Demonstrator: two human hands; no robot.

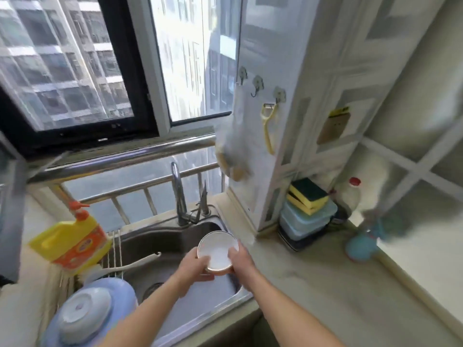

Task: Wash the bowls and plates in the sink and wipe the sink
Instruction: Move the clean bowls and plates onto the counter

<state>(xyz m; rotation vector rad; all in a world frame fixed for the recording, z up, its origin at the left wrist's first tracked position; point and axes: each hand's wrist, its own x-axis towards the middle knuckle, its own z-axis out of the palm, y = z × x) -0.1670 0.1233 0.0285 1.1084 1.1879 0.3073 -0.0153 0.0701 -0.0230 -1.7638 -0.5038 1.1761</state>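
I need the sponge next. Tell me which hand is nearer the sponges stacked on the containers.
Right. The right hand holds the bowl's right edge over the sink, on the sponges' side; the left hand holds its left edge, farther away.

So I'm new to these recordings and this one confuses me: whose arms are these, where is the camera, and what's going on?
There is no machine here. A person wears one wide-angle camera on the head, looking down at their own arms. The left hand and right hand both hold a white bowl above the sink, in front of the tap. To the left stand a yellow bottle and a plate on a blue basin. To the right, on the counter, sponges sit on stacked boxes.
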